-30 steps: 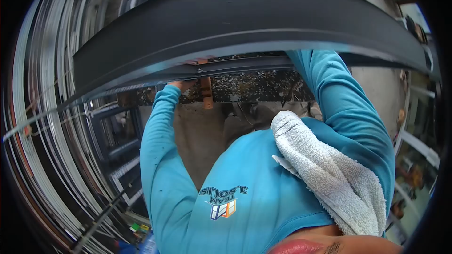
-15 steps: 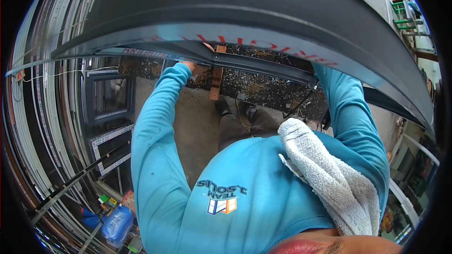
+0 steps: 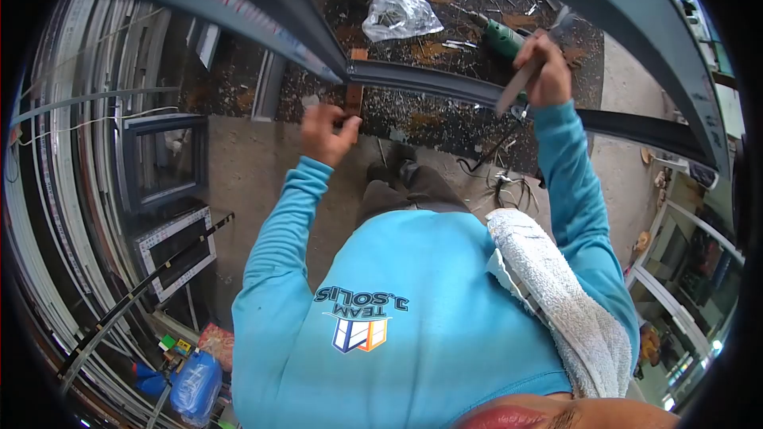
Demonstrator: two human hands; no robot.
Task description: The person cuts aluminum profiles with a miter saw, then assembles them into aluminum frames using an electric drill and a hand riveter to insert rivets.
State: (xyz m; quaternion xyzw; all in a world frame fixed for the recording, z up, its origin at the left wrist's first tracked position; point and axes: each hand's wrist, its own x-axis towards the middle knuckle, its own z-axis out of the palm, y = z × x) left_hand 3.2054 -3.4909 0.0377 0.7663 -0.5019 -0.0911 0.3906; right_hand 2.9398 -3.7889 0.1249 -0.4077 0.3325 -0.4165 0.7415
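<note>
Head view: hands (image 3: 551, 78) apart, right gripping a strip (image 3: 515, 90), perhaps wooden

Soft light is paling the floor (image 3: 624, 95) past the worktop's (image 3: 437, 123) right edge; a plastic bag (image 3: 400, 16) is glinting, the left hand (image 3: 327, 133) is blurring, stacked profiles (image 3: 67, 191) are bowing beside blackened margins.

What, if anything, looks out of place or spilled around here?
Pale chips and slivers are strewn across the dark worktop, around the dark frame and green power tool, uncollected. A tangle of cord lies loose by the near edge. No damage stands out.
</note>
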